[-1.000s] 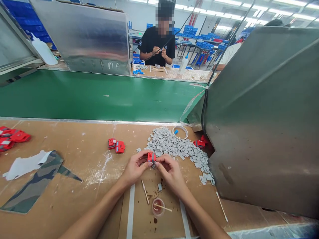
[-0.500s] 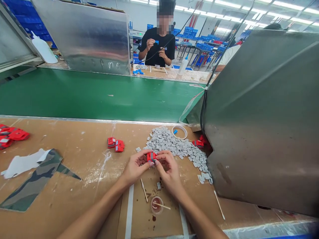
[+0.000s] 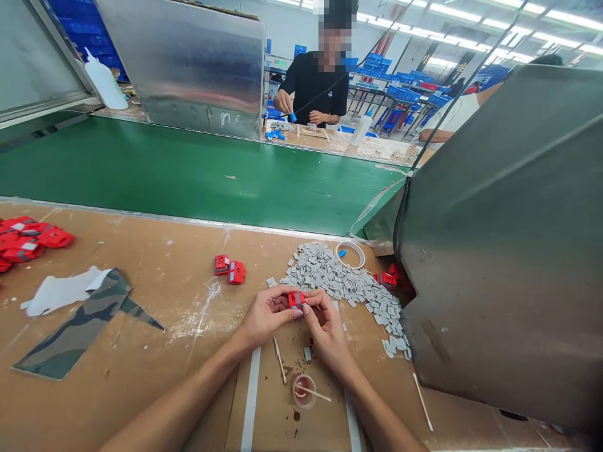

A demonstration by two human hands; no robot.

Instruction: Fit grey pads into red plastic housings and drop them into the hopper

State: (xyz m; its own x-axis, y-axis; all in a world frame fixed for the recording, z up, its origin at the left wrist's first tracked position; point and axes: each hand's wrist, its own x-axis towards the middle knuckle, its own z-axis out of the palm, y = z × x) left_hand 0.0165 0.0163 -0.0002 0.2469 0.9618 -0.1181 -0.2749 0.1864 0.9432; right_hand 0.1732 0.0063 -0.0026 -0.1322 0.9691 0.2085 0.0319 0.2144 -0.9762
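Item: one red piece (image 3: 296, 301) with a grey band, held above the cardboard (image 3: 277, 417), pinched at either side by the closed fingertips of the left hand (image 3: 264, 319) and the right hand (image 3: 327, 328). A heap of grey chips (image 3: 325, 274) is spread beyond; a cup (image 3: 308, 403) is placed nearer, a stick (image 3: 316, 394) rested in it.

A cup (image 3: 304, 406) holding a stick (image 3: 315, 393) stood before the held block (image 3: 296, 299), the tile heap (image 3: 325, 271) behind it. A cloth (image 3: 78, 333) lay at the left of the table (image 3: 183, 251), behind which ran a belt (image 3: 235, 169).
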